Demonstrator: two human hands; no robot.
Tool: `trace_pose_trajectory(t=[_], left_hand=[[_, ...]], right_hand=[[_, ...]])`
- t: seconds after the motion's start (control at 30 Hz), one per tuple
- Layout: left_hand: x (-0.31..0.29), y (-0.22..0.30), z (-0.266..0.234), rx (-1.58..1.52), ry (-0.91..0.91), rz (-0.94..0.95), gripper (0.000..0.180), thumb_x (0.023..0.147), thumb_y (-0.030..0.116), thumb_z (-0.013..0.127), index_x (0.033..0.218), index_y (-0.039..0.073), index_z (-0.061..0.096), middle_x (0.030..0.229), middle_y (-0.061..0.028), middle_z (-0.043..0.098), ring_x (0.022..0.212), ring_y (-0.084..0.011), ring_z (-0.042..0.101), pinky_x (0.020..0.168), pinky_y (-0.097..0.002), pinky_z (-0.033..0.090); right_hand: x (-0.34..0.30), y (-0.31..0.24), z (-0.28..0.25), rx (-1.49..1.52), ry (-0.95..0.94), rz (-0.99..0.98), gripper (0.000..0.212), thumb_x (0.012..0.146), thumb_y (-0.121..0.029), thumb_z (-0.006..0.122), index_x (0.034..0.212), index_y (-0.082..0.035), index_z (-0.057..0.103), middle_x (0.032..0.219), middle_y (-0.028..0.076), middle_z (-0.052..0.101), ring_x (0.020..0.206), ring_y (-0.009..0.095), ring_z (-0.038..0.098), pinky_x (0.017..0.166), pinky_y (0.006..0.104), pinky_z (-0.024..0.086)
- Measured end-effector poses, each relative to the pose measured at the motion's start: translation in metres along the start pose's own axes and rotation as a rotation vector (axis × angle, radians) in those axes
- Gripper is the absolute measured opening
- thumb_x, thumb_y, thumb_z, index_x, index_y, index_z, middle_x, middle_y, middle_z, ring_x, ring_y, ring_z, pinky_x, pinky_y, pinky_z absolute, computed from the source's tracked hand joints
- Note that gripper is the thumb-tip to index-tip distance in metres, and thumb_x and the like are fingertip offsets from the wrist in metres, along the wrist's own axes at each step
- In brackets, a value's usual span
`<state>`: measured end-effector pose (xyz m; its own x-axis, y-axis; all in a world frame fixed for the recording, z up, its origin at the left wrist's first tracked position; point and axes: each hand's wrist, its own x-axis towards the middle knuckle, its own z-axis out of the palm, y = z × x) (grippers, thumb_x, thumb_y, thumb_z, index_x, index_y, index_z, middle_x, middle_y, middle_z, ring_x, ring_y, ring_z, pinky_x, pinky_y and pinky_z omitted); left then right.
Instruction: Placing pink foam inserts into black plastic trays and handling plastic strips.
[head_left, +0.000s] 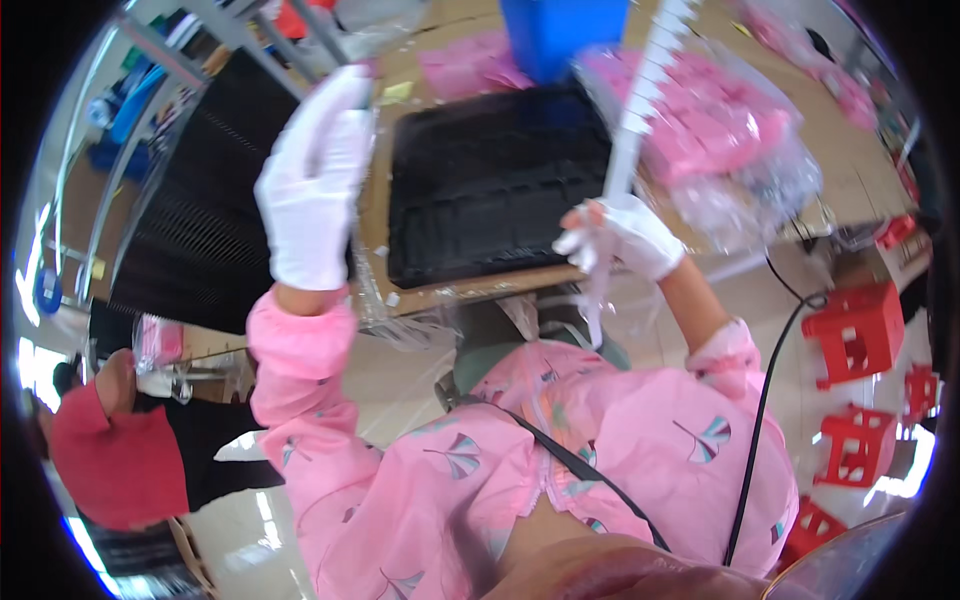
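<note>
My right hand (632,240), in a white glove with bare fingertips showing, is closed on the lower end of a long white notched strip (643,120). The strip rises away from me, small teeth along its right edge. A thin pale, translucent ribbon (597,300) hangs below the same hand. To the left, my left hand (316,190), also in a white glove, is raised with its fingers extended together and nothing in it. Between my hands lies a black rectangular moulded tray (490,190) on the cardboard-covered table (375,235).
A blue bin (563,35) stands behind the tray. Pink pieces in clear plastic bags (715,120) lie at the right. A ribbed black panel (205,200) stands left. Red stools (855,335) are on the right floor; another person (120,450) is at lower left. A black cable (765,400) hangs right.
</note>
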<state>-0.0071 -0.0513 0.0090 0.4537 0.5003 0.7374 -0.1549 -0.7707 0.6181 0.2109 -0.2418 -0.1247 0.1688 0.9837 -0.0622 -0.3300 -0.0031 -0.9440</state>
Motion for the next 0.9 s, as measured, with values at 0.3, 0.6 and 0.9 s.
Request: trace_pose_trajectory(t=[0.3,0.6,0.9], left_hand=[[-0.009,0.012,0.133,0.044,-0.279,-0.003,0.034,0.084,0.022,0.067,0.113,0.004,0.062,0.090,-0.0051,0.068,0.075,-0.0112,0.065,0.067,-0.0209,0.050],[0.042,0.003,0.140,-0.573,-0.649,-0.402,0.028,0.087,0.014,0.064,0.107,-0.004,0.063,0.090,-0.0103,0.067,0.074,-0.0126,0.063,0.067,-0.0234,0.051],[0.037,0.002,0.135,-0.408,-0.663,-0.301,0.023,0.088,0.018,0.063,0.099,-0.001,0.067,0.082,-0.0052,0.068,0.068,-0.0097,0.063,0.058,-0.0207,0.049]], right_hand=[[0.003,0.028,0.022,0.004,0.142,0.075,0.046,0.089,-0.038,0.057,0.099,0.007,0.060,0.086,0.017,0.068,0.060,0.019,0.063,0.056,0.0288,0.050],[0.015,0.044,0.029,0.022,-0.097,0.093,0.041,0.090,-0.031,0.055,0.097,0.010,0.060,0.089,0.020,0.067,0.060,0.021,0.064,0.057,0.0273,0.052],[0.016,0.065,0.016,0.135,-0.232,0.248,0.043,0.086,-0.029,0.063,0.102,0.010,0.058,0.093,0.022,0.066,0.069,0.025,0.068,0.057,0.0276,0.053]])
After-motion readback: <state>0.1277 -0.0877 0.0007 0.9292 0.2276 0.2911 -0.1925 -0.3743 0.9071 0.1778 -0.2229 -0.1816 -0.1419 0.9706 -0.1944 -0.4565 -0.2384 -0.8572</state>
